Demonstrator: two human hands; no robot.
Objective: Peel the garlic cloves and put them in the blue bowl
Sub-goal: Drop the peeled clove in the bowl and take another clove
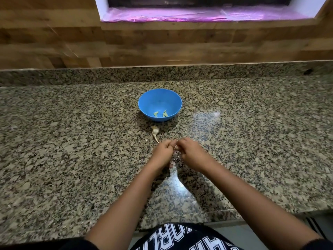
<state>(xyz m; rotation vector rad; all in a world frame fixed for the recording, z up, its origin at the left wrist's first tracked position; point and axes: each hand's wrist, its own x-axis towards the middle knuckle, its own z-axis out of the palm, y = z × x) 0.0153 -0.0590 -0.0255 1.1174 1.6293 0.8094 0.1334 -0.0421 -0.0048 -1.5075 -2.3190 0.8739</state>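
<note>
From the head view, the left hand (163, 150) and right hand (189, 150) meet above the granite counter (72, 141). Both sets of fingers are curled tight, pinching a small pale garlic clove (175, 147) that is mostly hidden between them. The blue bowl (158, 100) sits beyond and holds two peeled cloves (156, 114). The rest of the garlic bulb (155, 131) lies just before it. The likely risk is that a slippery clove squirts from the pinch onto the counter, or that skin clings and travels into the bowl.
</note>
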